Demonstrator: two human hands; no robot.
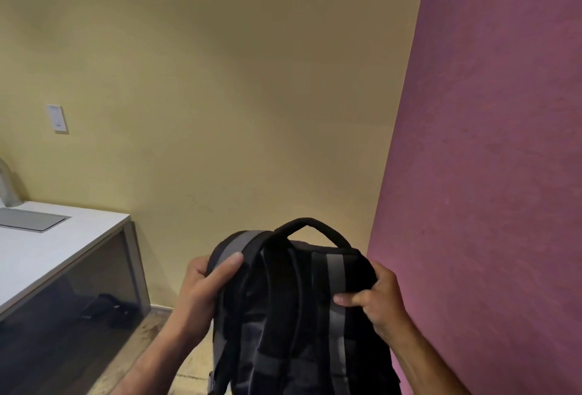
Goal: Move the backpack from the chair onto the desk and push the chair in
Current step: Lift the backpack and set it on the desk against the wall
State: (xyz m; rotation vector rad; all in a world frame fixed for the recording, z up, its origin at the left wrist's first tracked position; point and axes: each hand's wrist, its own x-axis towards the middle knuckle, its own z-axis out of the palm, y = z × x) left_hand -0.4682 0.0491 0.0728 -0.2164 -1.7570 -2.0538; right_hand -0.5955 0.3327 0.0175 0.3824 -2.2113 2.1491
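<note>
Only the head cam here, so: the backpack (293,309) is up in the air in front of the person, strap side facing them, top handle arching up. Left hand (201,287) is wrapped around the upper left shoulder of the bag, thumb pressed on the grey strap. Right hand (374,297) is clamped on the upper right corner, fingers curled over the fabric. Both hands closed on the bag, none spread.

The desk (63,246) is off to the left, white top with a grey inset panel (31,219) near its back edge. Bag is well apart from it, nearer the purple wall (488,174) on the right. Some dark stuff on the floor under the desk, can't tell what it is.

Progress-wise I'd say the bag looks lifted off the chair, though the chair isn't in frame so can't confirm where it sits. What's left: swing the bag left, set it on the desktop, let go, then shove the chair in
</note>
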